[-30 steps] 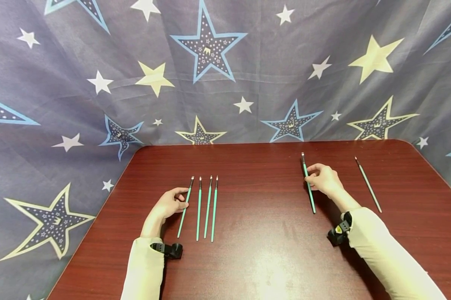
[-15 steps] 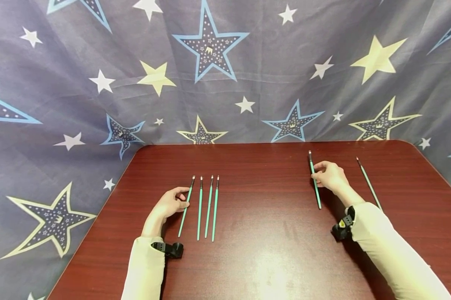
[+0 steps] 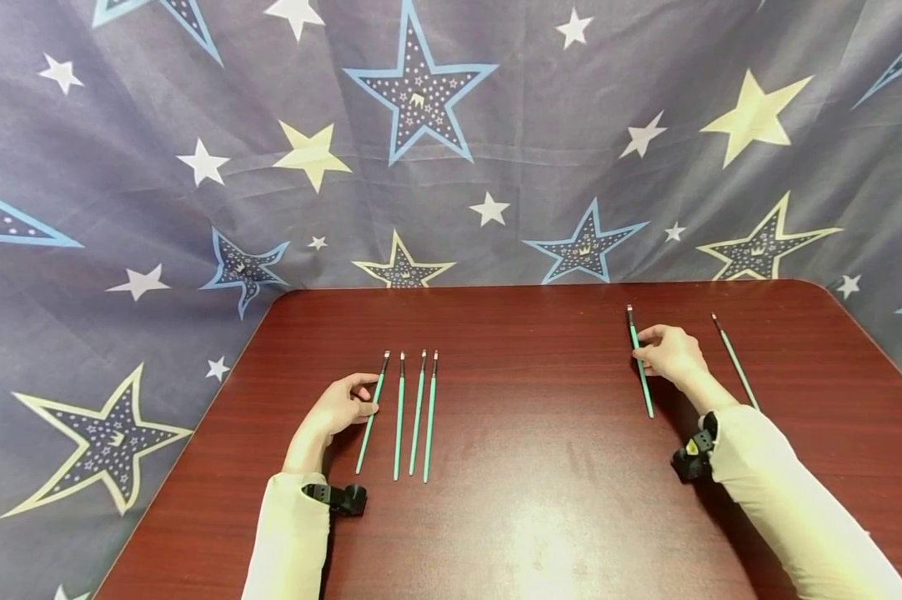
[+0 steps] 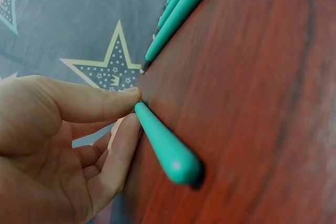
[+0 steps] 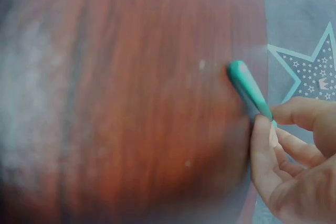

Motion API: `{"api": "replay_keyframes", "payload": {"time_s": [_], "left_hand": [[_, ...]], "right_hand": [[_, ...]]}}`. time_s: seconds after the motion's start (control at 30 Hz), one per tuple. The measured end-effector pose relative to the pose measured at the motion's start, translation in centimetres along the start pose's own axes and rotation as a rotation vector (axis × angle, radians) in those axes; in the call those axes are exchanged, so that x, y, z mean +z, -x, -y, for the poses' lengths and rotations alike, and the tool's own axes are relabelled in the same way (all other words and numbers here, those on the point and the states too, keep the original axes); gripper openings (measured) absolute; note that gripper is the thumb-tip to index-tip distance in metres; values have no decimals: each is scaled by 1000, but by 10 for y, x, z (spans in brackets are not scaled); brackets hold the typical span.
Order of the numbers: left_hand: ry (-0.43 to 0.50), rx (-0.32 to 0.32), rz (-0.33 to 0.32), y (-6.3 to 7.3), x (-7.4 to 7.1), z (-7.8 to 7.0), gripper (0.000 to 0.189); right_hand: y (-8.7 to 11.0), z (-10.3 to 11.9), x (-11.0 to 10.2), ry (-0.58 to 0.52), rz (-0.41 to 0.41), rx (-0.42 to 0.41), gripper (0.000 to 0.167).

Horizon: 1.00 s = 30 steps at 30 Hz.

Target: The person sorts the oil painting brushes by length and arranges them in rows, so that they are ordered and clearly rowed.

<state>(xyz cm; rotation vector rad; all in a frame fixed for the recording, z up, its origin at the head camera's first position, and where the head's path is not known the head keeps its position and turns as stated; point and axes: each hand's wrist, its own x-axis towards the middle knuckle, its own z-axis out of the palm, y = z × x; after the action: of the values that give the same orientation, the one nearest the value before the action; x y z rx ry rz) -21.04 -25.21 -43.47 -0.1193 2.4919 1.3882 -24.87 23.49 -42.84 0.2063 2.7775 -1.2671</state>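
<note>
My left hand [image 3: 340, 406] pinches a teal-handled paintbrush [image 3: 370, 425] between thumb and fingers, at the left end of a row of brushes. In the left wrist view the handle's rounded end [image 4: 181, 169] points toward the camera, close over the tabletop. Toward the back right, my right hand [image 3: 670, 353] pinches another teal paintbrush [image 3: 644, 385], its bristles pointing away from me. The right wrist view shows that handle [image 5: 249, 90] leaving the thumb and fingertips. Several more teal paintbrushes [image 3: 415, 429] lie side by side just right of my left hand.
One more paintbrush [image 3: 734, 360] lies slanted right of my right hand, its lower end hidden by the sleeve. The dark red wooden table [image 3: 526, 433] ends at a back edge against a grey star-patterned cloth [image 3: 451, 192]. Black wrist cameras [image 3: 338, 498] are strapped on both wrists.
My right hand has moved right with its paintbrush, closer to the lone brush at the right. The left hand stays in place, holding its brush.
</note>
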Motion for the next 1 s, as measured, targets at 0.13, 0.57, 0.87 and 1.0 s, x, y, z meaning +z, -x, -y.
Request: {"api": "replay_keyframes", "payload": {"time_s": [0.13,0.57,0.87,1.0], "left_hand": [[4,-3,3,0,1,0,52],[-4,4,-2,0,0,0,52],[0,-2,-2,-1,0,1,52],[-1,1,4,-1,-1,1,52]], "right_hand": [[0,-1,0,4,-4,5,37],[0,-1,-1,7,0,-19,36],[-1,0,-1,37,0,0,35],[-1,-1,0,33,-5,-3,35]]}}
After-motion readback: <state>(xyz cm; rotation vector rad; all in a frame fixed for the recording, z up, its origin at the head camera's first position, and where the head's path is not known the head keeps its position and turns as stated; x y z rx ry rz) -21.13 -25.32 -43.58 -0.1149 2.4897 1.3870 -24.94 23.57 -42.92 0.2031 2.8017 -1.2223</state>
